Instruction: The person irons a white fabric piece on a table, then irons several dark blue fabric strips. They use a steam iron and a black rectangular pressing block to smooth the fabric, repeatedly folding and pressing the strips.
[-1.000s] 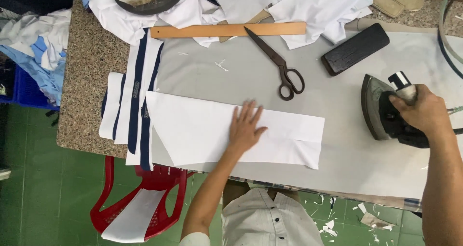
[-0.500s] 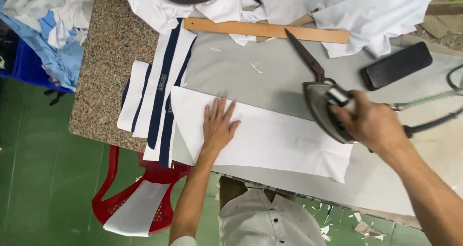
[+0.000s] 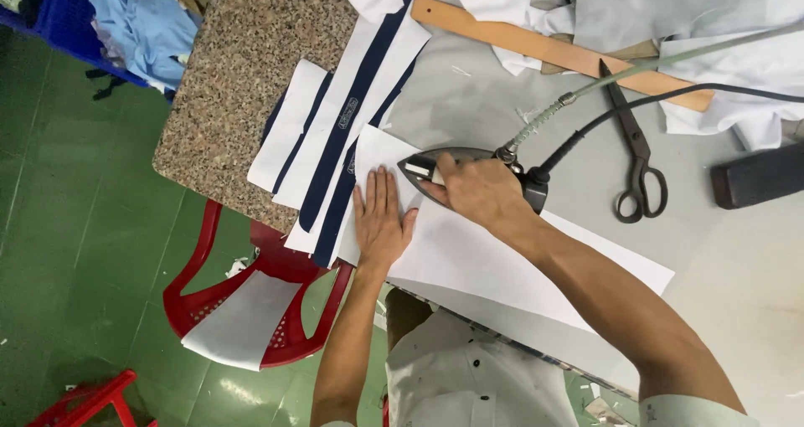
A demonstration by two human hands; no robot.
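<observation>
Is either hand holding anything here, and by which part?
The right hand holds the iron by its top handle. The left hand holds nothing, lying flat on the white fabric piece.

The person wears a white shirt (image 3: 469, 377) with small dark buttons down the front — the short sleeves (image 3: 687, 410) are white too — and both arms are bare, with no rings.

The iron (image 3: 469, 169) sits on the fabric panel (image 3: 469, 255), just right of the left hand (image 3: 381, 218); scissors (image 3: 636, 155) lie farther right.
</observation>
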